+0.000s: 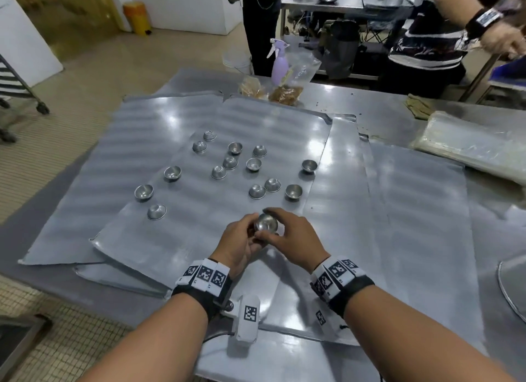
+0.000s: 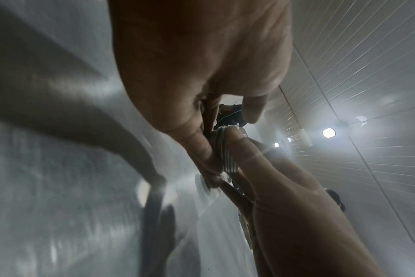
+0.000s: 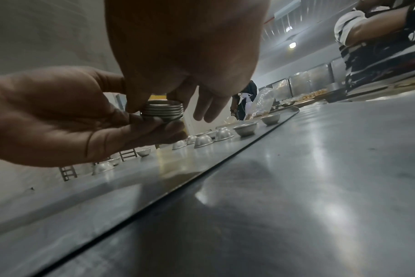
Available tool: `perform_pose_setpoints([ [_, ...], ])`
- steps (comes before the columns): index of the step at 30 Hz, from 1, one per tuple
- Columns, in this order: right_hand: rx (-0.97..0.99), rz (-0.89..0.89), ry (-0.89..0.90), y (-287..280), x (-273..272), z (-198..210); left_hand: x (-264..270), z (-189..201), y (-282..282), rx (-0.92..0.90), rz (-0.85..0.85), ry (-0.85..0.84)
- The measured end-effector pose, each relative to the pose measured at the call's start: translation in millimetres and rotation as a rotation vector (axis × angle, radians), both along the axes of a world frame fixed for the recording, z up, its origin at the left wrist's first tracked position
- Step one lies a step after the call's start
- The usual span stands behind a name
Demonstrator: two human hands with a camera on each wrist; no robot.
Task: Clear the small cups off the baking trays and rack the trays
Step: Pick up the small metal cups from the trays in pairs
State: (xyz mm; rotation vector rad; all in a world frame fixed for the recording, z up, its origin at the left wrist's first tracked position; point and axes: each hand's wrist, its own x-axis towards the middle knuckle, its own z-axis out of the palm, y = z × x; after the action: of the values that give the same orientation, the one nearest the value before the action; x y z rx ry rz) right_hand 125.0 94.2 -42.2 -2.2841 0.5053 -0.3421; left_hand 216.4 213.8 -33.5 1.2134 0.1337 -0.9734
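Both my hands meet over the near part of the top baking tray (image 1: 182, 228), around a short stack of small metal cups (image 1: 266, 224). My left hand (image 1: 247, 231) cups the stack (image 3: 162, 110) from below with curled fingers. My right hand (image 1: 280, 228) pinches its rim (image 2: 225, 150) from above between thumb and forefinger, and its other fingers (image 3: 201, 108) hang loose. Several loose cups lie scattered on the tray beyond, some upright (image 1: 293, 191) and some upside down (image 1: 156, 211). More flat trays (image 1: 270, 117) lie overlapped underneath.
A purple spray bottle (image 1: 280, 64) and bags of food (image 1: 284, 93) stand at the table's far edge. A pack of plastic sheets (image 1: 469, 148) lies at the right. Two people (image 1: 427, 40) stand behind the table. A wheeled rack (image 1: 17, 80) is at the left.
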Motion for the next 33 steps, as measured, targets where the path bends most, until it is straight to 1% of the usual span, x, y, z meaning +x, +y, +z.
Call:
perform_pose_setpoints([
  [4,0.048,-0.041,0.049,11.0,14.1,0.1,24.2,-7.4,13.0,-0.011,-0.039,0.000],
  [5,0.051,-0.084,0.066,9.3,16.4,-0.6,30.2,-8.7,14.2,-0.009,-0.044,0.000],
  [9,-0.009,-0.367,0.123,-15.4,26.0,0.3,51.1,-12.5,15.8,0.029,-0.057,-0.016],
  [11,-0.042,-0.414,0.209,-34.8,31.5,-0.7,59.1,-14.1,16.2,0.043,-0.047,-0.019],
  [14,-0.079,-0.401,0.332,-61.6,38.3,-1.9,66.9,-15.8,17.3,0.057,-0.033,-0.015],
  [17,-0.072,-0.372,0.400,-77.4,48.2,-0.1,71.1,-18.0,18.1,0.066,-0.032,-0.009],
  [20,-0.096,-0.303,0.454,-83.9,59.4,-2.4,71.7,-18.8,19.2,0.073,-0.039,-0.003],
  [24,-0.104,-0.249,0.482,-84.7,68.8,-3.9,71.5,-17.8,19.7,0.068,-0.046,0.002],
  [28,-0.177,-0.235,0.503,-86.7,71.0,-8.3,67.9,-16.1,21.2,0.076,-0.054,-0.022],
  [33,-0.159,-0.246,0.490,-84.4,65.2,-12.2,62.4,-22.3,21.7,0.102,-0.047,-0.045],
])
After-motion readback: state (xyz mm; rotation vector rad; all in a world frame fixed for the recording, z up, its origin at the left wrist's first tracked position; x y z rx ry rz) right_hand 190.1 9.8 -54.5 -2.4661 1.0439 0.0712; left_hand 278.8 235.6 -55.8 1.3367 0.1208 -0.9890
